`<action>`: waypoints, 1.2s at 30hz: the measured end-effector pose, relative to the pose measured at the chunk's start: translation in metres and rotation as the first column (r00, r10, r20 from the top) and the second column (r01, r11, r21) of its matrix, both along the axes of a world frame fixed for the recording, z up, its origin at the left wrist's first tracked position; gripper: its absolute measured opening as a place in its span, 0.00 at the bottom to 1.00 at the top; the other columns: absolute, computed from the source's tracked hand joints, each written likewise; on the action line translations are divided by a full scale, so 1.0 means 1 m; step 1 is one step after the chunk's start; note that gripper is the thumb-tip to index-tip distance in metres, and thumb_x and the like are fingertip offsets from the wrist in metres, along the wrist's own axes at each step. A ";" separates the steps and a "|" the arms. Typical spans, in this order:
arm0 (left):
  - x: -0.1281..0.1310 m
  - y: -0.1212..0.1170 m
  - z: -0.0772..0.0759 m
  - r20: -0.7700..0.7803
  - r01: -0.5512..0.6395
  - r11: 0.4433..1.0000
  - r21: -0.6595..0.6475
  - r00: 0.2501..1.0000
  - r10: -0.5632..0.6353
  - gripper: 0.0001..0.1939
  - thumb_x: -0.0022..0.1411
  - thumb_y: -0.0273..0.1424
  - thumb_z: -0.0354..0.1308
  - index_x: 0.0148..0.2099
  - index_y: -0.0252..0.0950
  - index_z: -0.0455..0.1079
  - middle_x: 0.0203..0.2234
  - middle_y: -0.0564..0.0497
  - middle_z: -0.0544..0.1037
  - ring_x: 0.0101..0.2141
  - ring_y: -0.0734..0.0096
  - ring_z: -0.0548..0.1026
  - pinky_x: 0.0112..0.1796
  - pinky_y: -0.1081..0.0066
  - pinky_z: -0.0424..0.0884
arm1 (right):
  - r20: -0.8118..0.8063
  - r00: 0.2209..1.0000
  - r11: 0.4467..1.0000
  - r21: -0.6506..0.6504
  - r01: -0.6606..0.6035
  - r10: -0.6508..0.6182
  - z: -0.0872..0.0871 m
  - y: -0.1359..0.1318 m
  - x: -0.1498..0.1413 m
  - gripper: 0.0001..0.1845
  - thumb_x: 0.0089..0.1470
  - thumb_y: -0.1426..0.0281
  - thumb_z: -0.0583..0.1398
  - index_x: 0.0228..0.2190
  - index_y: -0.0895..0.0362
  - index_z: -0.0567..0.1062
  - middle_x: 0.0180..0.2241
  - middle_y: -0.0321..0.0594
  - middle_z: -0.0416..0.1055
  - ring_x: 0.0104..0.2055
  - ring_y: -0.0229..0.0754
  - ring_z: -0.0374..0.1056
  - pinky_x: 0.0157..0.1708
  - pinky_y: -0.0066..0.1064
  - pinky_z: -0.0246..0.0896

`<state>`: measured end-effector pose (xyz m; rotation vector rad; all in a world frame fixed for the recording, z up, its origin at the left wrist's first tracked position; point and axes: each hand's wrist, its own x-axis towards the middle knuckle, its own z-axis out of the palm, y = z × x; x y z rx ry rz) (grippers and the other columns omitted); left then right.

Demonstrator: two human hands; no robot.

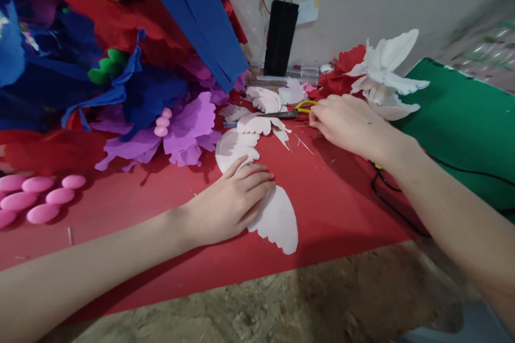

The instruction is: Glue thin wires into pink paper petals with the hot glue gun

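My left hand lies on a white scalloped, wing-shaped cutout, its fingers stretched out flat and pressing it to the red surface. The cutout's middle is hidden under the hand. My right hand is farther back, its fingers closed at the yellow handle of a pair of scissors. The scissors' dark blades point left and lie over more white scalloped pieces. Thin white scraps are scattered beside them.
Purple, blue and red paper flowers crowd the left, with pink oval pieces in front. A phone leans on the wall. White and red flowers, a green board and a black cable are at right.
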<state>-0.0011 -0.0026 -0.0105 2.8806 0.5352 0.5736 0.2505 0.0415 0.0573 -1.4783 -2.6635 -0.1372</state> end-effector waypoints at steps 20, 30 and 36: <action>0.000 0.000 0.003 -0.021 0.003 0.996 -0.092 1.000 -0.005 0.15 0.66 0.26 0.43 0.50 0.28 0.66 0.49 0.41 0.72 0.52 0.60 0.65 0.57 0.53 0.54 | -0.087 0.807 0.806 -0.055 -0.590 0.584 -0.030 -0.066 -0.039 0.13 0.60 0.75 0.48 0.30 0.59 0.72 0.33 0.39 0.66 0.37 0.37 0.55 0.38 0.29 0.51; 0.000 0.001 0.002 -0.009 0.015 0.998 -0.067 1.000 -0.015 0.16 0.66 0.25 0.42 0.51 0.28 0.66 0.48 0.41 0.72 0.52 0.60 0.66 0.57 0.53 0.56 | -0.111 0.899 0.905 0.099 -0.414 0.424 -0.032 -0.038 -0.033 0.13 0.60 0.71 0.49 0.30 0.57 0.72 0.30 0.39 0.65 0.34 0.38 0.57 0.35 0.31 0.52; 0.000 0.001 0.002 -0.004 0.021 0.999 -0.044 1.000 -0.021 0.16 0.67 0.25 0.41 0.50 0.27 0.67 0.48 0.41 0.73 0.52 0.59 0.66 0.56 0.55 0.58 | -0.382 0.923 0.993 -0.122 0.001 -0.048 -0.028 0.006 -0.038 0.07 0.53 0.71 0.56 0.29 0.60 0.73 0.30 0.40 0.68 0.34 0.39 0.62 0.36 0.32 0.56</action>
